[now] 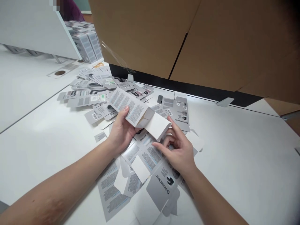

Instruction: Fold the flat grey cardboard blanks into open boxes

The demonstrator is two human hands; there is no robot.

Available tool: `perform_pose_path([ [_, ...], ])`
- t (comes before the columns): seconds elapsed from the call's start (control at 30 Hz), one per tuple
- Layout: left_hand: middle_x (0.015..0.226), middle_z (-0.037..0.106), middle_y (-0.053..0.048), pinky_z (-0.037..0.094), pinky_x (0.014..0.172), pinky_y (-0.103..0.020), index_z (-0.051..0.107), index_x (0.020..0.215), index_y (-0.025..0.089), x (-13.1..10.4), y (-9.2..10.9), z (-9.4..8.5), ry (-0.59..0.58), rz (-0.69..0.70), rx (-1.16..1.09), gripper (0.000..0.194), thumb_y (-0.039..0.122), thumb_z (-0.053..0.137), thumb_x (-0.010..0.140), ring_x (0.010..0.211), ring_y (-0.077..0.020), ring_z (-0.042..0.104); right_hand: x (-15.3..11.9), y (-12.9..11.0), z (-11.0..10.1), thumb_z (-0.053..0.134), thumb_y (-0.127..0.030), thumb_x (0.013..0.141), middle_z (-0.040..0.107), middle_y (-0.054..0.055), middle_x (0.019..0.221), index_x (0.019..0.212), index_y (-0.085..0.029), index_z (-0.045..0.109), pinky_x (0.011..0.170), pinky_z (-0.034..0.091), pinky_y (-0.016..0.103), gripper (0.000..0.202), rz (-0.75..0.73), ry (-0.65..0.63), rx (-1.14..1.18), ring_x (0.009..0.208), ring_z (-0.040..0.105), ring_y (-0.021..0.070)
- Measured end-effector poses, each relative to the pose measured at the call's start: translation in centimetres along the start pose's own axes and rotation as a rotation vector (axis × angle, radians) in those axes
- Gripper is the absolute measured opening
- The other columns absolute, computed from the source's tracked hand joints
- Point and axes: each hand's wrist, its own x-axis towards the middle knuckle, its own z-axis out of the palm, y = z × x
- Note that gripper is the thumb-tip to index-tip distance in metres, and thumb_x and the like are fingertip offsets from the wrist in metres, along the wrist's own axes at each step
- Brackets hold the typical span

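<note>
A small grey printed carton [131, 107] is held up above the table, its near end open and a white end flap [158, 123] sticking out towards the right. My left hand [123, 131] grips the carton's body, thumb on the text-covered face and the other fingers underneath. At the flap's end is my right hand [179, 148], index finger and thumb at opposite sides of the flap, the other fingers curled. Flattened grey cartons [150, 156] marked SilverCrest lie overlapping beneath both hands.
More flat cartons [91, 90] are fanned out at the back left. Formed boxes [85, 47] stand behind them, beside a white panel [35, 28]. A large brown cardboard sheet [150, 34] rises along the table's back edge. A round hole [60, 72] pierces the tabletop.
</note>
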Motion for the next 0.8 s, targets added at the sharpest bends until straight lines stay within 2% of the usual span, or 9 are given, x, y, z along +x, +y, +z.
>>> perform_pose_path([
  [0.13, 0.133, 0.089, -0.009, 0.072, 0.093, -0.039, 0.08, 0.134, 0.024, -0.3, -0.2, -0.2, -0.032, -0.049, 0.064, 0.056, 0.063, 0.092, 0.097, 0.127, -0.0352, 0.083, -0.4, 0.0, 0.1, 0.101, -0.028, 0.095, 0.084, 0.0, 0.119, 0.177, -0.045, 0.063, 0.058, 0.064, 0.031, 0.092, -0.147, 0.068, -0.06, 0.058, 0.062, 0.0105],
  [0.3, 0.14, 0.086, -0.015, 0.068, 0.115, -0.053, 0.078, 0.144, 0.02, -0.5, -0.8, -0.8, -0.128, -0.09, 0.162, 0.074, 0.069, 0.097, 0.092, 0.14, -0.0423, 0.079, -0.3, -0.2, 0.3, 0.105, -0.031, 0.093, 0.084, 0.0, 0.117, 0.171, -0.044, 0.069, 0.052, 0.058, 0.031, 0.087, -0.273, 0.126, -0.128, 0.054, 0.056, 0.0093],
  [0.4, 0.142, 0.086, -0.016, 0.062, 0.126, -0.059, 0.075, 0.152, 0.021, -0.6, -1.3, -1.1, -0.189, -0.023, 0.236, 0.08, 0.062, 0.104, 0.088, 0.143, -0.0431, 0.078, -0.1, -0.4, 0.2, 0.106, -0.033, 0.093, 0.083, 0.0, 0.114, 0.167, -0.042, 0.072, 0.053, 0.059, 0.031, 0.082, -0.266, 0.153, -0.182, 0.054, 0.055, 0.0092],
  [0.5, 0.145, 0.085, -0.015, 0.056, 0.134, -0.059, 0.076, 0.15, 0.023, -0.6, -1.7, -1.4, -0.2, 0.042, 0.298, 0.076, 0.058, 0.105, 0.089, 0.147, -0.0415, 0.076, -0.2, -0.7, 0.2, 0.107, -0.036, 0.091, 0.083, 0.0, 0.111, 0.164, -0.038, 0.073, 0.052, 0.06, 0.032, 0.081, -0.222, 0.177, -0.201, 0.053, 0.056, 0.0101],
  [0.7, 0.147, 0.084, -0.017, 0.056, 0.134, -0.062, 0.082, 0.139, 0.021, -0.4, -2.2, -1.7, -0.294, 0.037, 0.293, 0.062, 0.062, 0.099, 0.096, 0.15, -0.0427, 0.075, -0.4, -0.7, 0.4, 0.108, -0.041, 0.088, 0.083, 0.003, 0.116, 0.16, -0.035, 0.074, 0.049, 0.058, 0.032, 0.08, -0.163, 0.223, -0.204, 0.051, 0.056, 0.0096],
  [0.8, 0.15, 0.083, -0.019, 0.053, 0.136, -0.066, 0.082, 0.138, 0.019, -0.4, -2.0, -1.6, -0.295, 0.034, 0.304, 0.06, 0.062, 0.097, 0.097, 0.153, -0.0452, 0.072, -0.4, -0.8, 0.5, 0.107, -0.044, 0.089, 0.082, 0.002, 0.115, 0.159, -0.035, 0.073, 0.047, 0.056, 0.032, 0.078, -0.171, 0.227, -0.209, 0.05, 0.055, 0.0094],
])
